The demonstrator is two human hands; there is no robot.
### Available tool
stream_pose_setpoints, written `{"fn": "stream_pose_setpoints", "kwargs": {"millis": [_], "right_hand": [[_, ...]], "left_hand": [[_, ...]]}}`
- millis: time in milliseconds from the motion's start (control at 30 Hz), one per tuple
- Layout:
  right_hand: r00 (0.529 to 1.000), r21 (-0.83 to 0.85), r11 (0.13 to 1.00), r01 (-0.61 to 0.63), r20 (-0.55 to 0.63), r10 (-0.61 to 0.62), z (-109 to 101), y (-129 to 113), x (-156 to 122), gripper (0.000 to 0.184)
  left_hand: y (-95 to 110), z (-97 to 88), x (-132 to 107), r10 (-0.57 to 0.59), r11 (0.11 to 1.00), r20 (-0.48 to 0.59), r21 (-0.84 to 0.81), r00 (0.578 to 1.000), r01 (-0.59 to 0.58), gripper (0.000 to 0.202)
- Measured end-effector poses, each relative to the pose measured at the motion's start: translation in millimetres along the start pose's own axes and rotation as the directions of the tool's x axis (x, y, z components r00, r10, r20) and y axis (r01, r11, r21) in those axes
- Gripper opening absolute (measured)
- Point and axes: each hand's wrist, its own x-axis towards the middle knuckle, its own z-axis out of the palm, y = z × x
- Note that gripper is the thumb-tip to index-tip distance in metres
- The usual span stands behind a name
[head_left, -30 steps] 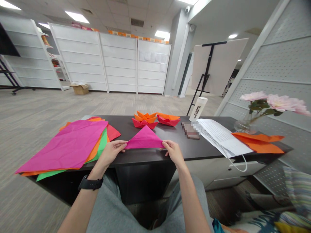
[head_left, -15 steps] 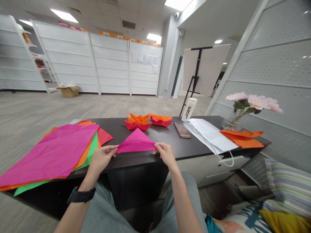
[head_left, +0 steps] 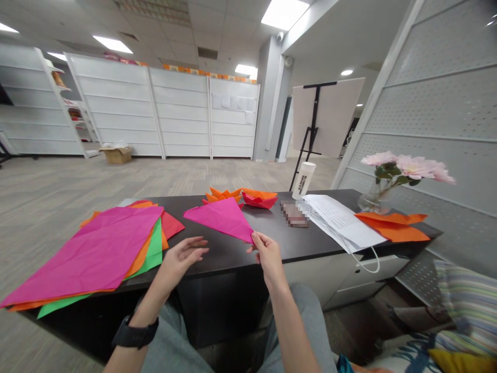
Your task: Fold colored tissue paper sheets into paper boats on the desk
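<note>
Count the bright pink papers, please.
2: one sheet tops the pile at left; one folded paper is in the right hand. More may hide within the pile.

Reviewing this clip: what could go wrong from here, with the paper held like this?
The pink folded sheet is held at one corner by the right hand alone, the left hand open and apart, so its folds might slip open.

It overlaps the left paper boat in view; if they touch, the boat could be nudged.

The paper stack seems to overhang the desk; a bumped corner might shift it.
</note>
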Motion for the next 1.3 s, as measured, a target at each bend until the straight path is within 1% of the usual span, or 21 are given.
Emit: {"fn": "stream_pose_setpoints", "kwargs": {"millis": [33, 67, 133, 200, 267, 333, 433, 467, 500, 533, 567, 600, 633, 667, 700, 767, 833, 967, 1033, 1133, 1300], "right_hand": [[1.0, 0.038, 0.999, -0.018, 0.006, 0.018, 6, 0, -4, 0.052], [0.999, 0.064, 0.997, -0.034, 0.016, 0.033, 12, 0, -9, 0.05], [0.998, 0.084, 0.995, -0.059, 0.031, 0.057, 21, 4, -15, 0.048], [0.996, 0.079, 0.994, -0.078, 0.043, 0.074, 25, 10, -20, 0.047], [0.993, 0.066, 0.993, -0.093, 0.08, 0.088, 25, 16, -22, 0.047], [0.986, 0.034, 0.994, -0.103, 0.139, 0.098, 24, 21, -23, 0.049], [0.981, -0.104, 0.993, -0.062, 0.179, 0.08, 23, 23, -25, 0.052], [0.987, -0.174, 0.985, -0.013, 0.154, 0.041, 24, 22, -27, 0.052], [0.993, -0.251, 0.966, 0.06, 0.111, -0.033, 25, 19, -29, 0.052], [0.988, -0.335, 0.93, 0.151, 0.059, -0.139, 26, 15, -32, 0.05], [0.963, -0.418, 0.873, 0.251, 0.019, -0.268, 27, 10, -36, 0.049], [0.918, -0.493, 0.796, 0.351, 0.013, -0.397, 29, 5, -39, 0.048], [0.866, -0.55, 0.709, 0.441, 0.054, -0.497, 32, -1, -43, 0.046], [0.821, -0.578, 0.628, 0.521, 0.139, -0.553, 35, -6, -46, 0.044], [0.786, -0.576, 0.565, 0.591, 0.252, -0.564, 38, -11, -49, 0.043], [0.743, -0.549, 0.508, 0.664, 0.407, -0.531, 44, -16, -51, 0.043], [0.734, -0.527, 0.513, 0.678, 0.447, -0.511, 49, -16, -50, 0.043], [0.749, -0.496, 0.562, 0.662, 0.417, -0.515, 52, -8, -43, 0.039], [0.755, -0.498, 0.567, 0.656, 0.428, -0.496, 52, -4, -40, 0.038], [0.767, -0.496, 0.586, 0.64, 0.449, -0.458, 51, 0, -38, 0.037], [0.789, -0.42, 0.677, 0.604, 0.436, -0.433, 51, -1, -36, 0.035]], "left_hand": [[1, 9.3, -3, -0.026, 1.0, -0.003, -0.01, 1.0, 0.026, 0.057], [1, 18.8, -6, -0.023, 0.999, -0.05, -0.036, 0.998, 0.021, 0.056], [2, 35.9, -10, 0.032, 0.995, -0.179, -0.087, 0.983, -0.048, 0.052], [3, 46.9, -12, 0.065, 0.99, -0.268, -0.105, 0.961, -0.097, 0.044], [4, 50.7, -10, 0.068, 0.985, -0.302, -0.129, 0.951, -0.112, 0.041], [4, 49.6, -8, 0.066, 0.983, -0.305, -0.142, 0.95, -0.114, 0.037], [0, 44.9, -5, 0.071, 0.986, -0.315, -0.121, 0.946, -0.114, 0.031], [-2, 43.7, -4, 0.073, 0.987, -0.322, -0.111, 0.944, -0.114, 0.03], [-3, 42.9, -3, 0.073, 0.989, -0.329, -0.101, 0.942, -0.112, 0.028], [-5, 42.5, -3, 0.071, 0.99, -0.335, -0.093, 0.939, -0.108, 0.028], [-7, 42.5, -3, 0.068, 0.991, -0.342, -0.088, 0.937, -0.104, 0.027], [-8, 42.8, -3, 0.062, 0.991, -0.344, -0.089, 0.937, -0.099, 0.027], [-9, 43.4, -4, 0.054, 0.991, -0.34, -0.098, 0.939, -0.093, 0.027], [-10, 44.2, -5, 0.045, 0.99, -0.332, -0.111, 0.942, -0.086, 0.027], [-10, 45.1, -6, 0.036, 0.989, -0.319, -0.125, 0.947, -0.08, 0.027], [-11, 47.0, -9, 0.029, 0.988, -0.293, -0.139, 0.956, -0.073, 0.027], [-10, 48.5, -12, 0.032, 0.988, -0.286, -0.135, 0.958, -0.073, 0.028], [-12, 49.1, -14, 0.001, 0.986, -0.251, -0.159, 0.968, -0.042, 0.035], [-13, 48.2, -13, -0.014, 0.984, -0.231, -0.176, 0.973, -0.027, 0.037], [-14, 46.6, -12, -0.031, 0.978, -0.242, -0.209, 0.97, -0.021, 0.039], [-13, 45.3, -11, -0.063, 0.972, -0.26, -0.236, 0.964, 0.0, 0.045]]}}
